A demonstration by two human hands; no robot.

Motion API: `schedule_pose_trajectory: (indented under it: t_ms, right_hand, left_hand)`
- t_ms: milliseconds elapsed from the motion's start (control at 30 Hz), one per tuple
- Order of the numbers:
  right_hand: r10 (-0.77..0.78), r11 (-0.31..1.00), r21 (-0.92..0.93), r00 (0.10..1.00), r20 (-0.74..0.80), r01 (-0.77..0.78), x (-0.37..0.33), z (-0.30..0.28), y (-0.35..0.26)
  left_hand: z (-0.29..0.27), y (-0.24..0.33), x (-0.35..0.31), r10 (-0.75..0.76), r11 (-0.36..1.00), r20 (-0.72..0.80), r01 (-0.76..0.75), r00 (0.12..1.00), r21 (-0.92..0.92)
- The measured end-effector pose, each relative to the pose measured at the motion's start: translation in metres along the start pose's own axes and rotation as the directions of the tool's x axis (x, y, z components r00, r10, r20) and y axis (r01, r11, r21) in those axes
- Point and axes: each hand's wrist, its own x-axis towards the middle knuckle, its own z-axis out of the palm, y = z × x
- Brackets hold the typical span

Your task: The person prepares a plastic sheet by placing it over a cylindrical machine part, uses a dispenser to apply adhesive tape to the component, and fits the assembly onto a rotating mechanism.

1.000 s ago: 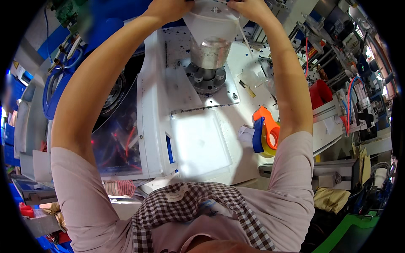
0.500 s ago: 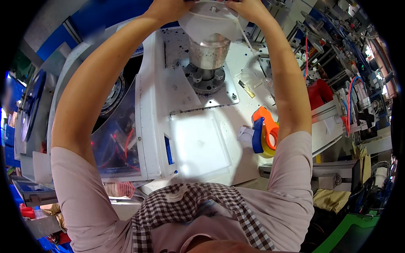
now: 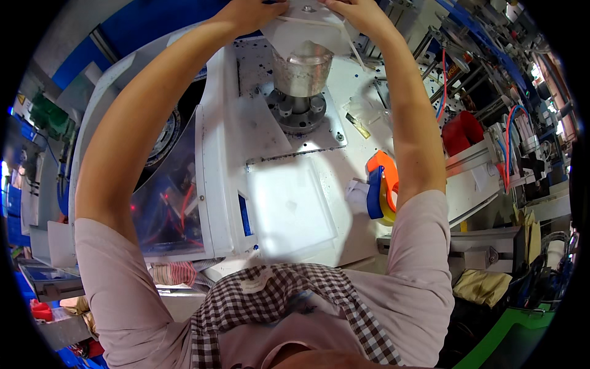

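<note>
At the top edge of the head view, my left hand (image 3: 251,15) and my right hand (image 3: 361,15) are on either side of a translucent white plastic sheet (image 3: 295,35). Each hand's fingers are closed at the sheet's upper part, with the tips partly cut off by the frame. The sheet drapes over the upper part of a silvery metal cup-shaped form (image 3: 301,77), where a bolt head (image 3: 308,8) shows. Beneath the form is a round dark metal base (image 3: 298,120) on a bolted plate. A stack of white sheets (image 3: 289,209) lies nearer to me.
Right of the stack stands an orange and blue tape dispenser (image 3: 382,187). Small clear plastic scraps (image 3: 367,111) and a brass-coloured strip (image 3: 357,126) lie beyond it. On the left is a white machine housing (image 3: 220,184) with a clear cover (image 3: 169,215). A red roll (image 3: 462,133) sits at right.
The sheet's lower edge has risen slightly on the metal form and looks more angular. My hands stay at its sides. At far left, the blue-rimmed disc has left its place; a green part shows there.
</note>
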Motion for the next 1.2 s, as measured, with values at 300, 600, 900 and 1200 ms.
schedule_pose_trajectory:
  t_ms: [300,600,900,1200]
  right_hand:
    - [0.079,0.978,0.187,0.991,0.108,-0.098,-0.019,-0.002,0.004]
    - [0.06,0.998,0.002,0.92,0.386,-0.066,-0.013,-0.022,-0.025]
    - [0.044,0.981,-0.189,0.879,0.474,0.053,0.007,-0.019,-0.018]
    - [0.289,0.955,-0.225,0.779,0.556,-0.193,-0.011,-0.033,-0.065]
  left_hand:
    - [-0.007,0.04,-0.025,-0.234,0.967,0.173,0.247,0.957,-0.063]
    - [-0.021,0.042,-0.031,-0.398,0.877,0.401,0.471,0.826,-0.1]
    - [-0.024,0.04,-0.037,-0.396,0.857,0.408,0.491,0.823,-0.159]
    - [-0.019,0.044,-0.039,-0.318,0.845,0.455,0.466,0.832,-0.262]
